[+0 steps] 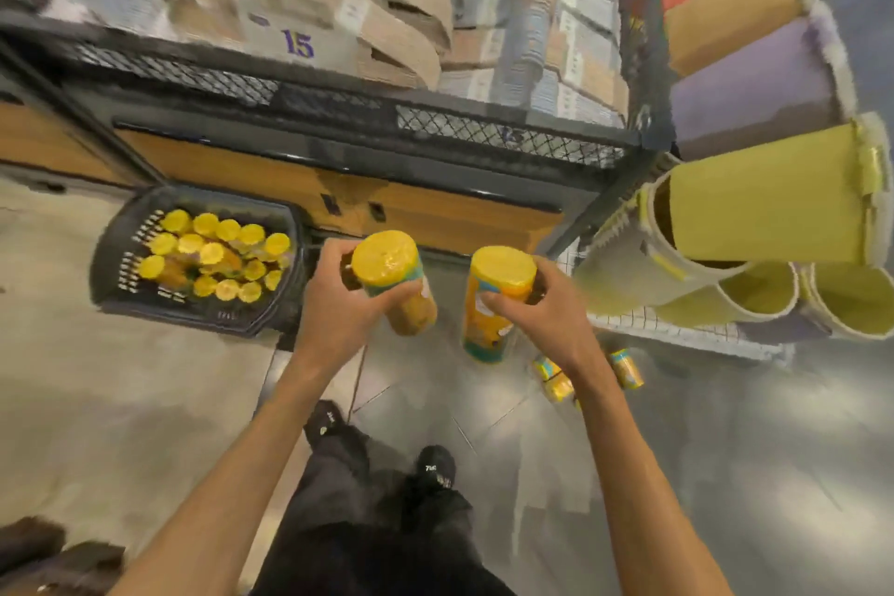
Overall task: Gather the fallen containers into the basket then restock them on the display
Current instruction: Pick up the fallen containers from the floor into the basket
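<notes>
Left hand [343, 300] and right hand [537, 310] fingers each grasp a jar [394, 276]; the basket [111, 276] (far left, nearly full) may spill if overloaded.

Bright, even indoor light; pale glare patches on the floor [534, 448]; strong motion blur throughout, wide-angle bending at edges.
</notes>
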`<state>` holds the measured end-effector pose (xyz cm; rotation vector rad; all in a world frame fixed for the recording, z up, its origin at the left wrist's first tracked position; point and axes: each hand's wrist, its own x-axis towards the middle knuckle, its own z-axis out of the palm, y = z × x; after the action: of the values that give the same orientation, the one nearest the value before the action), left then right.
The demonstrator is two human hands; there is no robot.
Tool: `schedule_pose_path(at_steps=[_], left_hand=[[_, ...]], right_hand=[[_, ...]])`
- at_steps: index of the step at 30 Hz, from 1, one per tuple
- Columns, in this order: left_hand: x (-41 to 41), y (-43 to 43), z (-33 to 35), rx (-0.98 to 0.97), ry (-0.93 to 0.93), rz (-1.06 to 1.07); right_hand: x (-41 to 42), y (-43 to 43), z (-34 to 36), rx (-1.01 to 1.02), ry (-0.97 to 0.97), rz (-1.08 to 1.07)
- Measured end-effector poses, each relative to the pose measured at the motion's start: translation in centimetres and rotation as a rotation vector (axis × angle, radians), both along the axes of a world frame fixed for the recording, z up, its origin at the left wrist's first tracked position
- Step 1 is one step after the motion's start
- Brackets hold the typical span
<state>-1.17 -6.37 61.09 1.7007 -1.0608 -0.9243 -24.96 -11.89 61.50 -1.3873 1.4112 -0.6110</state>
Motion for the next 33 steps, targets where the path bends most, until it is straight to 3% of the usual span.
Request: schedule_pose_path(at_steps=[8, 14, 26, 33], left_hand=[[12.9, 5.9, 4.2, -0.056, -0.029, 0.223], [23.4, 9.4, 3.5, -0.036, -0.080, 0.308], [37.6, 9.8, 0.2, 0.054, -0.179, 0.326], [42.2, 5.3, -3.2, 0.220, -0.231, 0.315]], right_hand=[[14.9, -0.2, 3.9, -0.021, -0.072, 0.233], [25.7, 0.6, 4.4, -0.023, -0.102, 0.325], [41.6, 0.2, -0.5, -0.041, -0.032, 0.412], [46.7, -4.5, -4.5, -0.073, 0.081, 0.472]])
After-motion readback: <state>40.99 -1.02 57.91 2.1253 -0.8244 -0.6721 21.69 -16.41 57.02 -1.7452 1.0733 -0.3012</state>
